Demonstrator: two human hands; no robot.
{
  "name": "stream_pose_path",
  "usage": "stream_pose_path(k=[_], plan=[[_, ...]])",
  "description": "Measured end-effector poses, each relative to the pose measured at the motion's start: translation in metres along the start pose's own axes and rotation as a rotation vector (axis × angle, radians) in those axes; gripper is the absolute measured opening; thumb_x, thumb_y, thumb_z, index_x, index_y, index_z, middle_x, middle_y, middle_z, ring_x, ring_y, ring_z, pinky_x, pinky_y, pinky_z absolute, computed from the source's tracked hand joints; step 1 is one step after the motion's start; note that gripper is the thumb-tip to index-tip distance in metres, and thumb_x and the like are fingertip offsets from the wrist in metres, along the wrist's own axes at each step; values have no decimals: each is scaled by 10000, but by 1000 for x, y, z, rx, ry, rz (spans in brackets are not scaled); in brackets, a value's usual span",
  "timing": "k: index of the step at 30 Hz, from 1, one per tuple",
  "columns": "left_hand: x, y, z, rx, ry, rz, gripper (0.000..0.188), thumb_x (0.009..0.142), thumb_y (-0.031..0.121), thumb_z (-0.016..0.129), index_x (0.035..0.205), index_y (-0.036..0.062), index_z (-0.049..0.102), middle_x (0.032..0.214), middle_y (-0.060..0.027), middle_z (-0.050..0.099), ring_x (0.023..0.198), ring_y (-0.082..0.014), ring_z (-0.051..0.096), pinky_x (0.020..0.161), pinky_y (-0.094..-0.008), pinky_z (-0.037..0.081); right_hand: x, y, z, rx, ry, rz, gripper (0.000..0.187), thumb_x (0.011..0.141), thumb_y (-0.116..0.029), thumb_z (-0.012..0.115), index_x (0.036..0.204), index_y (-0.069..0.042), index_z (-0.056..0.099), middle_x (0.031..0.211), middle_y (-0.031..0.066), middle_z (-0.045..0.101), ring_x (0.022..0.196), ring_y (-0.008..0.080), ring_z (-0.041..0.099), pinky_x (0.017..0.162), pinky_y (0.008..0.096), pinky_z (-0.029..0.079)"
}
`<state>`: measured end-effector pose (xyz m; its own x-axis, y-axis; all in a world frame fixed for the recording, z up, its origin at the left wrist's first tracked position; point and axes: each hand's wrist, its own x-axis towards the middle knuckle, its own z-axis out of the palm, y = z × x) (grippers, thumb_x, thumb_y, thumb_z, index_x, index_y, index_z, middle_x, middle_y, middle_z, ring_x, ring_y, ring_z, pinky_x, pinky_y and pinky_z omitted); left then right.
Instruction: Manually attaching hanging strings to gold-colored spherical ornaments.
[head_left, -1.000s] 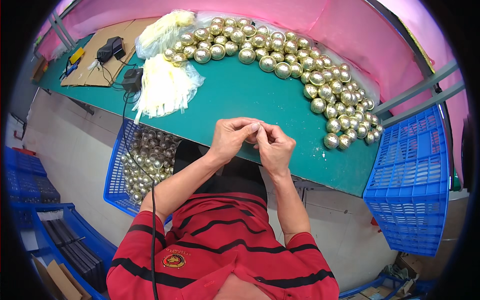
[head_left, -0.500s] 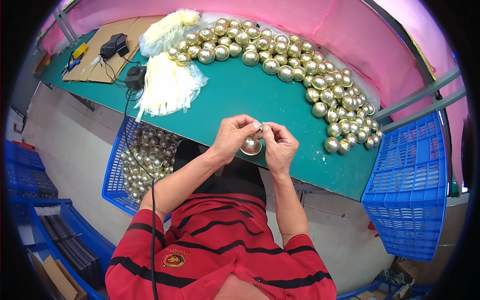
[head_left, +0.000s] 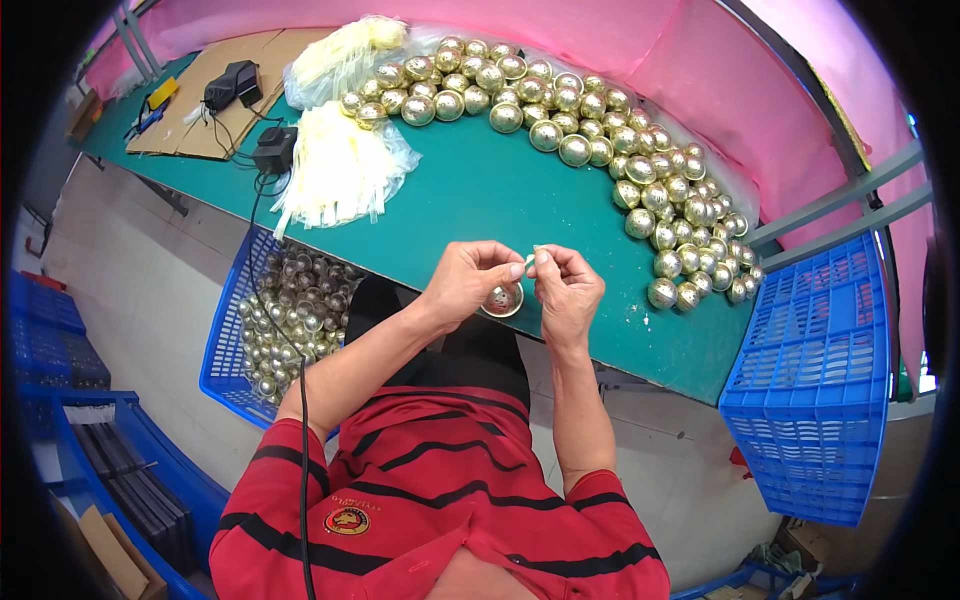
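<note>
Left hand and right hand, close together, pinched a pale strip near front edge of table; gold ball beside left hand. Open room lay ahead.

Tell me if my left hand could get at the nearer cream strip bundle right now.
Probably yes: only green tabletop shows between your left hand and the nearer cream strip bundle, though that hand seems busy pinching a small pale strip.

Left forearm is slanting inward; right forearm is extending nearly straight forward. Left hand and right hand are facing each other closely, each forming a thumb-and-finger pinch.
</note>
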<state>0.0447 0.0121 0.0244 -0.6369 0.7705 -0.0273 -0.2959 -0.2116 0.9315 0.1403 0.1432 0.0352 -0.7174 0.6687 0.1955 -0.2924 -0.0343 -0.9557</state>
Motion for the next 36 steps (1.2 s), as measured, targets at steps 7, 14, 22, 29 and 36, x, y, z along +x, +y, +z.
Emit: stream_pose_path(k=[7, 14, 22, 29, 36], plan=[[-9, 5, -8, -5, 13, -6, 121, 988, 116, 726, 998, -4, 731, 890, -13, 712, 765, -59, 628, 699, -225, 524, 0, 0, 5, 138, -23, 152, 140, 986, -115, 725, 1027, 16, 696, 787, 66, 695, 517, 38, 469, 450, 202, 324], [-37, 22, -41, 7, 129, 47, 116, 987, 105, 724, 1010, -9, 726, 886, -11, 710, 768, -57, 632, 692, -224, 520, 3, 1, 26, 145, -143, 183, 141, 1003, -111, 698, 1070, 12, 690, 843, 75, 708, 541, 46, 484, 459, 210, 338], [-98, 24, -116, -8, 447, 168, 85, 967, 52, 712, 1026, -6, 730, 916, -32, 725, 791, -74, 658, 740, -227, 535, 31, 30, 74, -312, -378, 88, 183, 991, -116, 701, 1103, 27, 726, 904, 63, 731, 627, 38, 524, 538, 206, 402], [-142, 15, -206, 182, 903, 247, 83, 967, 67, 707, 1010, 2, 738, 866, 0, 720, 774, -63, 652, 722, -230, 528, 77, 60, 142, -627, -447, -110, 268, 953, -180, 722, 1106, 37, 760, 891, 70, 758, 742, 134, 661, 683, 292, 538], [-156, -13, -260, 410, 1133, 291, 139, 965, 63, 714, 1079, -1, 760, 951, 0, 734, 840, -62, 638, 774, -233, 514, 90, 74, 208, -928, -546, -112, 292, 886, -272, 727, 945, 4, 800, 859, 182, 770, 754, 325, 728, 755, 408, 572]])
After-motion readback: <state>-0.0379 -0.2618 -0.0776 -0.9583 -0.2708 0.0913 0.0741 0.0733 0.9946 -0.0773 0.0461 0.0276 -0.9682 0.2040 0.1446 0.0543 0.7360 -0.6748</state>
